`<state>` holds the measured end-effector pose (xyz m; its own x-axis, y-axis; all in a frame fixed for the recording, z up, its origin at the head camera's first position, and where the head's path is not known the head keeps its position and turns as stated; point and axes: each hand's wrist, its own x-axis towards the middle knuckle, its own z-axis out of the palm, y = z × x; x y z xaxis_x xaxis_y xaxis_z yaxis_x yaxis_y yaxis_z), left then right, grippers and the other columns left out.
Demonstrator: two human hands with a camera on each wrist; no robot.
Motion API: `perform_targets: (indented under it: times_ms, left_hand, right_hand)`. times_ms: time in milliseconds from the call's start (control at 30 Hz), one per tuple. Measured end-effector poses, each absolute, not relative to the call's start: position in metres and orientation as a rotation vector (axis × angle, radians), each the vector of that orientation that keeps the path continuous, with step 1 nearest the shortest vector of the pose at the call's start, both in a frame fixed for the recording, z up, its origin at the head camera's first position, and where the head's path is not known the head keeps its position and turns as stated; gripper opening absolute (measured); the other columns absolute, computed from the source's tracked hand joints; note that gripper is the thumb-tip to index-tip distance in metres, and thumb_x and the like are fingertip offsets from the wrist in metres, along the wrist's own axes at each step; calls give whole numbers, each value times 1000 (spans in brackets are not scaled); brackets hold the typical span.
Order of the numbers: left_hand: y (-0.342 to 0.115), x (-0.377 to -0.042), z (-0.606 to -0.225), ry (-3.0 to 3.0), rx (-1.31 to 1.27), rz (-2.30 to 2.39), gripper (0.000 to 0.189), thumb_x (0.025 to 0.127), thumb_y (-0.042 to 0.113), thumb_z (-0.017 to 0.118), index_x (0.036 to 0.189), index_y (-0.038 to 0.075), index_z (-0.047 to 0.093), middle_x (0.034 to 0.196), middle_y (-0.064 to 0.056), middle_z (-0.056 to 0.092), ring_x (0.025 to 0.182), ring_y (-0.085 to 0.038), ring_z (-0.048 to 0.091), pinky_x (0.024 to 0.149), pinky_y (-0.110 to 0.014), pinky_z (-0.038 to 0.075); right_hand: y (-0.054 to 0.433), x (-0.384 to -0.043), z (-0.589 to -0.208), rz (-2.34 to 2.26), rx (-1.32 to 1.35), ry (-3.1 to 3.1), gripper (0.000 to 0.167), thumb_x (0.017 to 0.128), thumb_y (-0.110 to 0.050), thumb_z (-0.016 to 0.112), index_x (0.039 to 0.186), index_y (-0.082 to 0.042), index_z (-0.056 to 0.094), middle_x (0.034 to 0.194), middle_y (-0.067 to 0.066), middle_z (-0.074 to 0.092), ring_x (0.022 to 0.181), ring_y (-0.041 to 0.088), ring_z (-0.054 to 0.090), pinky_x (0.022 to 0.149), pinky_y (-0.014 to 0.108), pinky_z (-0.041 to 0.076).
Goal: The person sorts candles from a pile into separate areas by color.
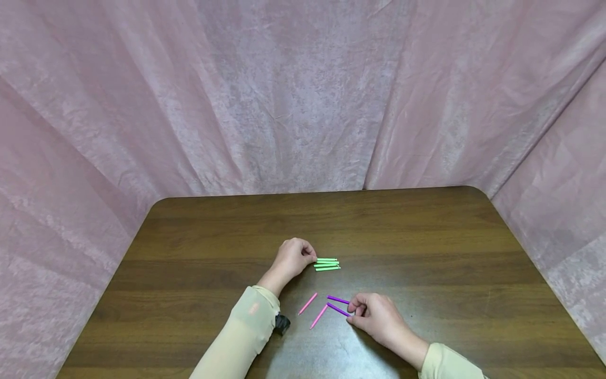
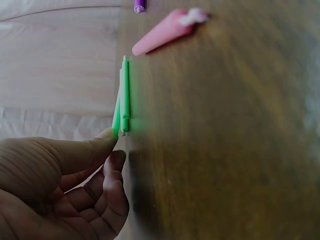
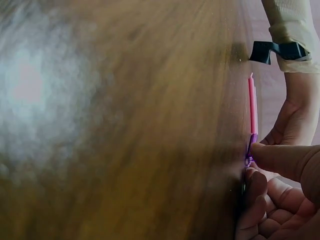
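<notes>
The left hand [image 1: 293,257] is nearly closed: the end of one green candle is pinched between thumb and index finger, with the other fingers curled. The remaining green candles [image 1: 327,269] are laid side by side just to the right of the left fingertips. The right hand [image 1: 376,318] is curled, with only a small gap left between thumb and fingers; the near end of the lower purple candle [image 1: 338,309] is held at the fingertips. The upper purple candle [image 1: 338,299] is positioned just beside it, its near end reaching the right index finger. Two pink candles [image 1: 307,303] are set apart at a slant, left of the right hand and nearer the person than the left hand. All are supported by the wooden table [image 1: 454,252].
</notes>
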<state>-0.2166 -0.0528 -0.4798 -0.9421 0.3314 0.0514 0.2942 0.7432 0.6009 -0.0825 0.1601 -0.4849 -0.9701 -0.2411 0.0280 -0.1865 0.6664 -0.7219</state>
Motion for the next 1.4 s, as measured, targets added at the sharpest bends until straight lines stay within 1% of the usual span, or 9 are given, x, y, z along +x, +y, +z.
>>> perform_targets:
  times_ms: [100, 300, 400, 900, 1167, 1400]
  left_hand:
    - [-53, -217, -480, 2876, 510, 963, 11, 79, 12, 78, 70, 14, 72, 68, 8, 65, 70, -11, 58, 71, -30, 45]
    - [-53, -216, -482, 2860, 508, 959, 12, 80, 11, 78, 70, 13, 71, 65, 8, 62, 65, -7, 54, 66, -26, 44]
    - [-53, -216, -482, 2854, 518, 953, 12, 80, 10, 77, 70, 13, 70, 64, 8, 61, 64, -7, 52, 65, -26, 43]
    - [-53, -214, -479, 2833, 561, 940, 10, 80, 5, 74, 74, 12, 72, 66, 7, 62, 66, -7, 54, 67, -25, 44]
    - [-57, -213, -478, 2841, 555, 942, 8, 80, 6, 74, 75, 11, 72, 67, 6, 63, 65, -6, 54, 66, -25, 44]
    - [-57, -210, -471, 2863, 569, 934, 5, 80, 9, 76, 76, 11, 74, 68, 6, 64, 66, -6, 54, 66, -24, 44]
  right_hand:
    - [160, -82, -485, -1185, -360, 2814, 19, 71, -10, 82, 75, -17, 65, 63, -15, 53, 53, -4, 43, 54, 21, 38]
    - [159, -82, -484, -1147, -345, 2818, 21, 70, -13, 83, 74, -18, 63, 63, -16, 51, 54, -3, 43, 55, 22, 37]
    - [159, -82, -484, -1141, -347, 2823, 21, 69, -13, 83, 73, -18, 63, 62, -16, 51, 55, -3, 43, 55, 22, 37]
    - [159, -83, -484, -1129, -362, 2838, 23, 71, -10, 81, 69, -20, 60, 62, -16, 51, 57, -2, 43, 57, 23, 38]
    - [157, -83, -483, -1102, -364, 2861, 25, 70, -14, 83, 68, -21, 59, 60, -17, 49, 56, -2, 42, 57, 23, 37]
    - [156, -83, -482, -1087, -361, 2884, 27, 70, -12, 84, 66, -21, 59, 58, -17, 50, 55, -2, 43, 57, 23, 38]
